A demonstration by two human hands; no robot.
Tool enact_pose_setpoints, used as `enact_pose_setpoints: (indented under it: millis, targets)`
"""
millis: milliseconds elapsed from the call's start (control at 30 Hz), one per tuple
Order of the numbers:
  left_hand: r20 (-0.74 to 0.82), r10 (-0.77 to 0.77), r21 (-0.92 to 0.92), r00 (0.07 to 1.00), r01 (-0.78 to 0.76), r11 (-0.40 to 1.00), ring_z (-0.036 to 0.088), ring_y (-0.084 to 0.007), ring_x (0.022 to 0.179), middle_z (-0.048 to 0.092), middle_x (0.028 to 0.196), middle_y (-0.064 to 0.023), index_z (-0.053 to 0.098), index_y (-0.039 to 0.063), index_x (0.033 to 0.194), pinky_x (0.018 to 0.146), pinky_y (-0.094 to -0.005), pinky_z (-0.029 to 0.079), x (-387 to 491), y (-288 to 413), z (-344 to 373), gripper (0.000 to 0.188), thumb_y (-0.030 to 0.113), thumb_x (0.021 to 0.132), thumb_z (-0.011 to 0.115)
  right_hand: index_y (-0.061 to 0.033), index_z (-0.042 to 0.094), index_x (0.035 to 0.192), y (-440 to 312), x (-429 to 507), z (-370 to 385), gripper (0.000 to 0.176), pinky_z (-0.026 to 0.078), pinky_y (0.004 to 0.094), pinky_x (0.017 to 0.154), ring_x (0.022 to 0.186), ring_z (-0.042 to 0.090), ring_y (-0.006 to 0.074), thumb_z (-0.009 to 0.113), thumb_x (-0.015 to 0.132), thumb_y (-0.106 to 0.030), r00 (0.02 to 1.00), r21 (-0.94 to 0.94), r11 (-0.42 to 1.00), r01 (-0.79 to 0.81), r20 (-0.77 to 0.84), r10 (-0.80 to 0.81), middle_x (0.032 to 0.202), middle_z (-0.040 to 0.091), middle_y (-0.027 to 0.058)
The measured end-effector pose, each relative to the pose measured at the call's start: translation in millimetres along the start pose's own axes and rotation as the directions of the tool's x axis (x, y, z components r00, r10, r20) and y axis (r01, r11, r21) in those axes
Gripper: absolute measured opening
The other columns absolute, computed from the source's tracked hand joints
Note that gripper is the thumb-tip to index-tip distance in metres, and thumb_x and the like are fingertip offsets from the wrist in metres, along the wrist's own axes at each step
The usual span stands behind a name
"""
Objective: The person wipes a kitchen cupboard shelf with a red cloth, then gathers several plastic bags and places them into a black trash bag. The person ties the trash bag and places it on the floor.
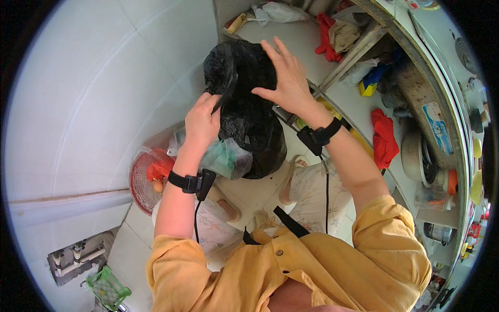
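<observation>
A large black plastic bag (251, 113) stands on the tiled floor in front of me, its creased upper part reaching up between my hands. My left hand (202, 119) pinches the edge of the bag at its left side. On the other side, my right hand (286, 80) is spread with the fingers apart, beside the bag's upper right; whether the fingertips touch the plastic I cannot tell. A clear plastic bag with something green in it (228, 158) lies against the lower left of the black bag, partly behind my left forearm.
A red mesh basket (142, 179) holds a red plastic bag (160, 162) by the wall. Open shelves on the right carry red cloth (384, 138), a pot (415, 156) and gloves. Behind me at lower left are a green crate (107, 288) and exposed pipes (78, 257).
</observation>
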State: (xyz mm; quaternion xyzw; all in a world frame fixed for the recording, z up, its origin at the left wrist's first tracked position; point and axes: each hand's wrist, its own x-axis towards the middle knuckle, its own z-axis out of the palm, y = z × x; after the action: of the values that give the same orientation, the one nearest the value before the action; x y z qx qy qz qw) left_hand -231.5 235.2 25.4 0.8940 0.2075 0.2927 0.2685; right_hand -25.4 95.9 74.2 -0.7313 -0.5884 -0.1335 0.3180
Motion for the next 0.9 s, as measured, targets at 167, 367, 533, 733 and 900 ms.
enact_pose_setpoints:
  millis: [167, 367, 533, 733, 900]
  targets:
    - [0.123, 0.097, -0.069, 0.988, -0.089, 0.994, 0.062, -0.0347, 0.087, 0.059, 0.095, -0.0107, 0.065, 0.007, 0.104, 0.073, -0.0399, 0.050, 5, 15, -17, 0.023, 0.002, 0.083, 0.057, -0.0280, 0.033, 0.149, 4, 5, 13, 0.099, 0.034, 0.0498, 0.106, 0.128, 0.040, 0.0433, 0.086, 0.066, -0.029, 0.996, -0.083, 0.993, 0.083, -0.014, -0.084, 0.153, 0.026, 0.0199]
    - [0.042, 0.038, 0.102, 0.998, -0.042, 0.994, 0.062, -0.0332, 0.089, 0.059, 0.099, -0.0092, 0.066, 0.012, 0.105, 0.075, -0.0397, 0.051, 4, -6, -30, 0.028, 0.003, 0.078, 0.061, -0.0101, 0.063, 0.098, 28, -1, 22, 0.028, 0.040, 0.0457, 0.101, 0.120, 0.050, 0.0353, 0.071, 0.072, -0.013, 0.998, -0.042, 0.997, -0.061, 0.003, 0.061, 0.126, 0.059, 0.0129]
    - [0.007, -0.234, 0.350, 0.972, 0.217, 0.911, 0.063, -0.0328, 0.093, 0.060, 0.106, -0.0083, 0.064, 0.015, 0.106, 0.077, -0.0420, 0.051, 4, -38, -38, 0.028, 0.007, 0.079, 0.064, -0.0114, 0.063, 0.100, 27, -5, 17, 0.026, 0.049, 0.0466, 0.079, 0.089, 0.062, 0.0349, 0.071, 0.075, -0.015, 0.957, -0.024, 0.966, -0.258, 0.131, 0.259, 0.084, 0.066, 0.0119]
    - [-0.069, -0.409, 0.388, 0.910, 0.402, 0.829, 0.065, -0.0355, 0.094, 0.068, 0.102, -0.0136, 0.064, 0.016, 0.112, 0.078, -0.0437, 0.052, 7, -47, -50, 0.032, 0.011, 0.081, 0.065, -0.0133, 0.062, 0.102, 21, 0, 0, 0.028, 0.050, 0.0474, 0.069, 0.081, 0.064, 0.0373, 0.071, 0.076, -0.017, 0.968, 0.020, 0.968, -0.251, -0.026, 0.251, 0.080, 0.067, 0.0125]
    - [-0.199, -0.166, 0.363, 0.966, 0.230, 0.903, 0.066, -0.0390, 0.089, 0.070, 0.094, -0.0173, 0.064, 0.017, 0.114, 0.076, -0.0468, 0.052, 11, -38, -41, 0.034, 0.011, 0.081, 0.064, -0.0131, 0.060, 0.102, 18, 2, 6, 0.028, 0.050, 0.0476, 0.070, 0.082, 0.064, 0.0373, 0.071, 0.077, -0.017, 0.985, 0.068, 0.985, -0.159, -0.051, 0.163, 0.083, 0.067, 0.0130]
